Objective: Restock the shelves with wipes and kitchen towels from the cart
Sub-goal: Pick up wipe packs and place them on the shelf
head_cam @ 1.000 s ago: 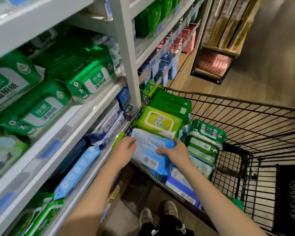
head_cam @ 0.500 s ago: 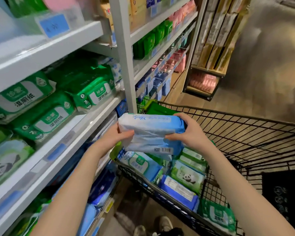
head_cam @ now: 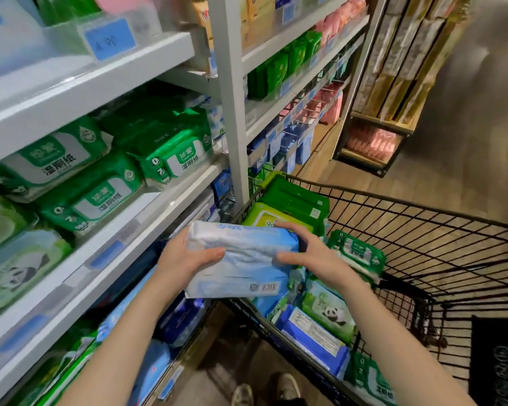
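Holding a blue pack (head_cam: 241, 259) of wipes over the near left corner of the cart (head_cam: 423, 244), a person stands with both shoes (head_cam: 264, 388) on the floor just short of the cart's near end. The left grip (head_cam: 185, 259) is clamped on the pack's left end, thumb laid across the face turned to the camera. The right grip (head_cam: 308, 256) is clamped on the right end, fingers curled over the top edge. The pack lies roughly level between them, its barcode at the lower right corner, and hides part of the cart's load.

Inside the cart, just below the right grip, lie a panda pack (head_cam: 329, 315) and a dark blue pack (head_cam: 311, 332). Beyond the right grip a green pack (head_cam: 355, 253) rests on others. At the cart's far left end a lime pack (head_cam: 264, 218) sits in front of flat green packs (head_cam: 294, 197). A black mat (head_cam: 499, 361) lies on the floor to the cart's right.

White shelves (head_cam: 71, 92) run along the cart's left side; whether they touch its rim cannot be told. Green wipes (head_cam: 170, 159) fill the shelf level above the cart's rim, with low blue packs (head_cam: 179, 317) on the level below it. Past the cart's far end stands a wooden rack (head_cam: 384, 124) holding pink packs (head_cam: 373, 142).
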### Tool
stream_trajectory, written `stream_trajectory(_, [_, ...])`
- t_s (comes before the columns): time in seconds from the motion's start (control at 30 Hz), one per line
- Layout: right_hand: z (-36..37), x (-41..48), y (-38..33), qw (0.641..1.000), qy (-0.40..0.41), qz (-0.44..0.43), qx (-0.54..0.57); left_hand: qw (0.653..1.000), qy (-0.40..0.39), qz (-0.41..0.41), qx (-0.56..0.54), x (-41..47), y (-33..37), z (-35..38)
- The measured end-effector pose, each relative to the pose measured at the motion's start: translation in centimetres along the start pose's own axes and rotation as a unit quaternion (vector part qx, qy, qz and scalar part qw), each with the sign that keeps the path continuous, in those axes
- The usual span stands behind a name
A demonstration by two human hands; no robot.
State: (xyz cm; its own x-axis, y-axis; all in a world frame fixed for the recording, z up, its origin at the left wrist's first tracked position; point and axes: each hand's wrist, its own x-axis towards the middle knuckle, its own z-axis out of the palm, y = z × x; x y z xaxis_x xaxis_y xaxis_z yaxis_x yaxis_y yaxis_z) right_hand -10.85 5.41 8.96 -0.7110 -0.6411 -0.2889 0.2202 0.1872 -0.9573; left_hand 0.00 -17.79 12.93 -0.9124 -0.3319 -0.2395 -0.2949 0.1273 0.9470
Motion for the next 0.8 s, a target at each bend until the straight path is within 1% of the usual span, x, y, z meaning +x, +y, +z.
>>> stream_trajectory(0.03, [0.0,0.4,1.0,1.0,0.013,0.008,0.016,1.0,0.009,-0.001,0.003,-0.2,-0.2,-0.3])
stream_trajectory(0.1, [-0.2,1.5,4.1,0.994,0.076,0.056,0.045,1.0,0.029,-0.005,0.003,-0.8,-0.4,-0.8])
stream_trajectory(0.13, [-0.2,2.1,6.1,0.989,0.109,0.096,0.023,0.999,0.045,-0.013,0.0,-1.0,-0.5,-1.1])
stream_trajectory(0.17, [-0.2,2.8,8.3,0.981,0.128,0.142,-0.035,0.998,0.063,-0.023,-0.005,-1.2,-0.7,-1.5])
stream_trajectory(0.2, [-0.2,3.5,10.5,0.968,0.127,0.189,-0.104,0.996,0.082,-0.031,-0.007,-1.3,-0.8,-1.9])
stream_trajectory(0.23, [0.0,4.1,12.4,0.956,0.111,0.228,-0.15,0.994,0.1,-0.032,-0.003,-1.4,-0.8,-2.3])
stream_trajectory(0.27, [0.3,4.9,14.2,0.947,0.087,0.256,-0.173,0.993,0.118,-0.03,0.007,-1.5,-0.8,-2.6])
stream_trajectory(0.33, [0.8,6.3,16.2,0.936,0.045,0.303,-0.175,0.988,0.149,-0.032,0.029,-1.7,-0.8,-2.9])
stream_trajectory(0.37, [1.2,6.9,16.6,0.933,0.037,0.32,-0.16,0.985,0.166,-0.032,0.037,-1.9,-0.9,-2.9])
stream_trajectory(0.43, [2.1,7.7,17.1,0.935,0.048,0.338,-0.102,0.979,0.195,-0.025,0.051,-2.3,-1.0,-3.1])
stream_trajectory(0.5, [2.9,8.4,17.5,0.938,0.074,0.334,-0.059,0.976,0.206,-0.03,0.063,-2.7,-0.9,-3.3])
stream_trajectory(0.7, [3.2,9.2,18.3,0.933,0.147,0.329,0.003,0.971,0.227,-0.046,0.057,-4.1,-1.1,-4.3])
stream_trajectory(0.73, [3.1,9.1,18.4,0.932,0.149,0.33,0.023,0.971,0.227,-0.047,0.056,-4.3,-1.1,-4.4])
stream_trajectory(0.8, [3.0,9.1,18.3,0.933,0.128,0.333,0.045,0.971,0.229,-0.052,0.056,-4.7,-1.3,-4.7])
